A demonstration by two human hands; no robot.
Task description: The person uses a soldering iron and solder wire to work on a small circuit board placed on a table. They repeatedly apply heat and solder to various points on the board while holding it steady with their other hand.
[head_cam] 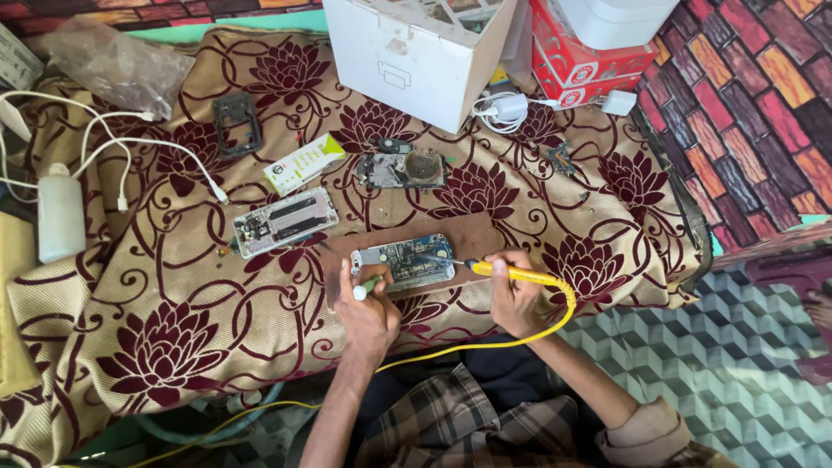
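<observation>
A small circuit board (404,261) lies on a brown wooden board (472,236) at the front of the cloth-covered table. My right hand (513,299) grips a yellow soldering iron (511,274), whose tip touches the circuit board's right half. A yellow cable runs from the iron down past my lap. My left hand (367,314) rests at the circuit board's lower left corner and holds a thin green-and-white stick (365,287) against it.
Another opened device (284,221), a small green-and-white box (302,163), a dark frame (236,123) and a dismantled part (401,169) lie on the floral cloth (156,277). A white box (414,54) and red cartons (582,62) stand behind. White bottle (61,213) and cables sit left.
</observation>
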